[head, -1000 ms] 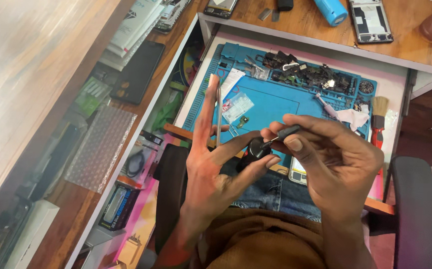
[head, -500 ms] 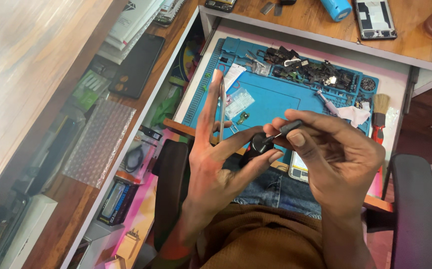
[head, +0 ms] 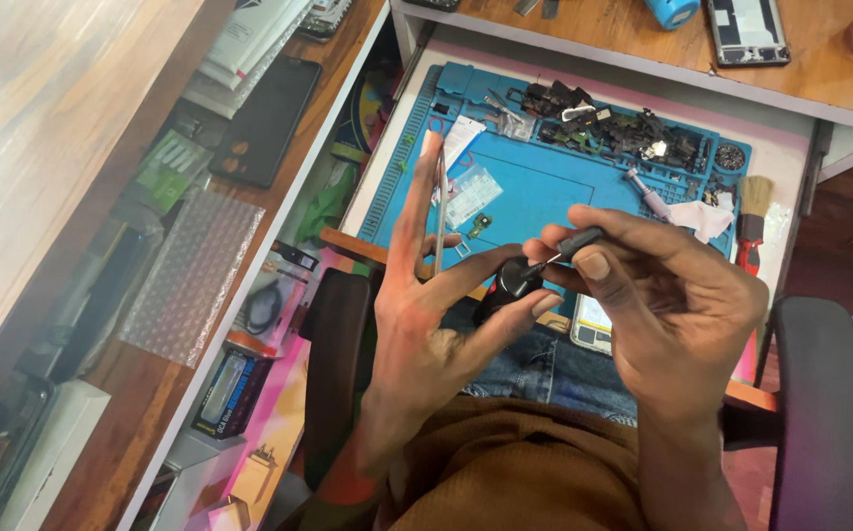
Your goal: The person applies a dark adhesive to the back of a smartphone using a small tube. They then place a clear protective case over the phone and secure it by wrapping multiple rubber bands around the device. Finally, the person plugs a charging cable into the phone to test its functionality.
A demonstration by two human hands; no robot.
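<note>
Small round black part (head: 513, 282) is pinched by left hand (head: 426, 324) above the lap; slim black screwdriver (head: 569, 246), gripped by right hand (head: 672, 305), is set against it. Work judged midway; blue silicone repair mat (head: 545, 187) lies beyond.

Both hands bare: no gloves, rings, watch or bands in view.

Left hand (head: 426, 334): long, slim fingers; nails short and plain. Wrist and forearm uncovered down to the bottom edge of view; no cuff seen.

Right hand (head: 677, 315): broad back, knuckles creased. Thumbnail, just beside the grip, trimmed short, unpainted, pale at the tip. Forearm below also uncovered, no sleeve edge visible.

Below the grip, a brown top (head: 535, 472), plain knit-like cloth, no print or buttons showing.

Directly under the grip, blue denim jeans (head: 554, 369), mid-wash, with a stitched seam running across the lap.
</note>
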